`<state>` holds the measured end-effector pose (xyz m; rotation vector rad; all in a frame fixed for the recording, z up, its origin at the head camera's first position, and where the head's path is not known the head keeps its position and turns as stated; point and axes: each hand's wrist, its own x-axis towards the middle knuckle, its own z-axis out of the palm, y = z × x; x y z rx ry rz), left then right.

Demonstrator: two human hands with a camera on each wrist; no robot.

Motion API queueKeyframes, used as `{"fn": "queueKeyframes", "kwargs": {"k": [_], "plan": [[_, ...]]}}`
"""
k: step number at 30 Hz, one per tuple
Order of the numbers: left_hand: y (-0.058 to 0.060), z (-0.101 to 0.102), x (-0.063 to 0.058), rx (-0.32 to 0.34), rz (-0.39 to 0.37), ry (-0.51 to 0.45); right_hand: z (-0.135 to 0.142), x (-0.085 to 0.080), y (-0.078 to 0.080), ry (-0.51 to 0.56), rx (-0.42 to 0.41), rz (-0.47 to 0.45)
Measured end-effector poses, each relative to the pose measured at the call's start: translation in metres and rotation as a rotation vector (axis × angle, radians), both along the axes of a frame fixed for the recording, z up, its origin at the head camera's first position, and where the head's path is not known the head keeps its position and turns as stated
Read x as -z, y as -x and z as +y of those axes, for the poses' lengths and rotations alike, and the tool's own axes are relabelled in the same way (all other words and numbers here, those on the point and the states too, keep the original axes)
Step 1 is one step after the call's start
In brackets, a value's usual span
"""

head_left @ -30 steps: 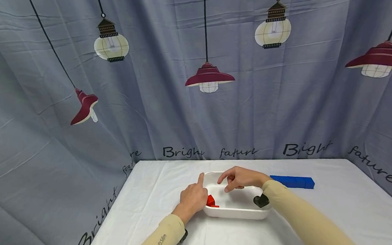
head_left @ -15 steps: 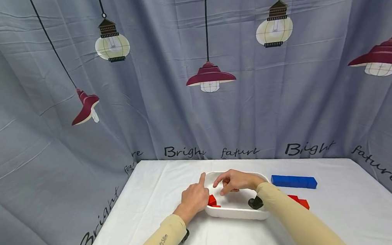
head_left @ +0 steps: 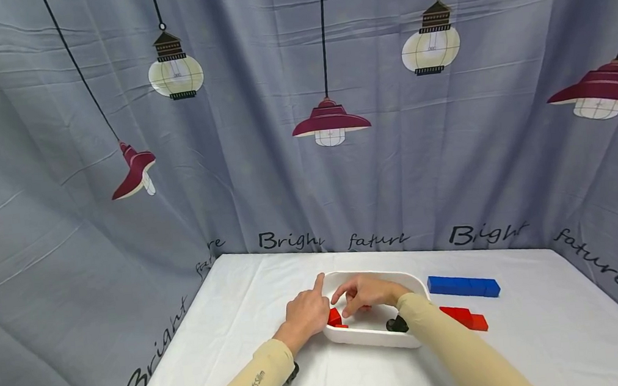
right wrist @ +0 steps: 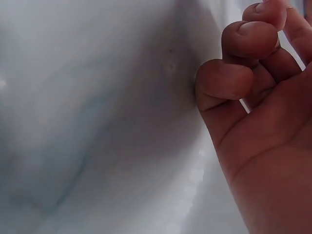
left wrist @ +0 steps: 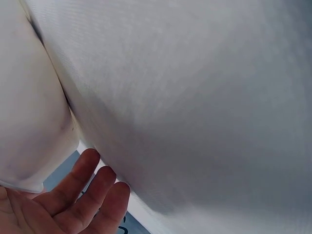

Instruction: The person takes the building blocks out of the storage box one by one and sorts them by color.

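Observation:
A white tub (head_left: pixel 374 338) stands on the table, with a red block (head_left: pixel 334 317) in its near left corner. At its left side my left hand (head_left: pixel 307 311) holds the rim, one finger pointing along the edge. The left wrist view shows several fingers (left wrist: pixel 108 200) outside the wall, over the white cloth. My right hand (head_left: pixel 369 290) reaches into the tub, its index finger and thumb apart above the floor near the red block. The other fingers (right wrist: pixel 251 41) bend inward in the right wrist view, with nothing seen in them. Part of the tub floor is hidden beneath this hand.
A row of blue blocks (head_left: pixel 463 286) lies right of the tub. Red blocks (head_left: pixel 466 318) lie in front of it, partly behind the right sleeve. Black wrist gear (head_left: pixel 396 324) hangs under the right wrist. A grey curtain (head_left: pixel 286 189) closes off the back.
The right hand has moved left and lower in the tub, toward the red block, uncovering the red blocks on the right. The left hand has stayed at the rim.

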<state>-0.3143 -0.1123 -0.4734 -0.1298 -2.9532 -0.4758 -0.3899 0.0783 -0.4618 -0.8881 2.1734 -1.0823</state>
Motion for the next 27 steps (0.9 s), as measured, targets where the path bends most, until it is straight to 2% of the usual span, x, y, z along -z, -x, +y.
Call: {"fn": "queueKeyframes", "kwargs": {"k": [5,14,27], "plan": [[0.0003,-0.0007,0.0011,-0.003,-0.004,0.011,-0.0028,0.0053,-0.0006,-0.001,0.001,0.011],[0.0003,0.0008,-0.0008,-0.008,-0.014,0.016,-0.0052,0.0028,-0.0034,-0.048,0.000,0.002],[0.0020,0.0007,0.0006,-0.019,-0.026,-0.015,-0.0094,0.0034,-0.0038,-0.053,-0.025,0.016]]}}
